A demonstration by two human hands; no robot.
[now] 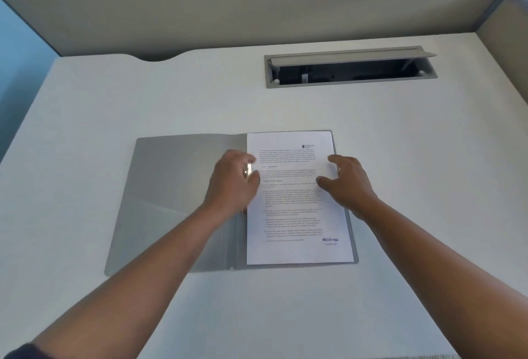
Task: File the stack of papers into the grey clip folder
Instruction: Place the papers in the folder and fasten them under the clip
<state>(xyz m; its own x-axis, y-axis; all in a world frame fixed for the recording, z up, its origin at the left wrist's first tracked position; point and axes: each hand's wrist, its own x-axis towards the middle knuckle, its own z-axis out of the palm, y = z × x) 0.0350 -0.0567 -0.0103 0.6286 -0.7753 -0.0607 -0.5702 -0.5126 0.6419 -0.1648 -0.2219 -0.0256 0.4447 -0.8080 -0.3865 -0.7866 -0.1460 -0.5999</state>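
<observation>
Grey clip folder (183, 201) lies open mid-frame on the tabletop (400, 158), stack of papers (294, 216) sitting on its right half. Left hand (233, 184) is at the spine, its grip seemingly closed on the metal clip (248, 171), though blur hides exactly how. Right hand (347, 184) spreads open, fingertips pinning the sheets. If that pressure eases while the clip moves, the stack could skew and get caught crooked.
</observation>
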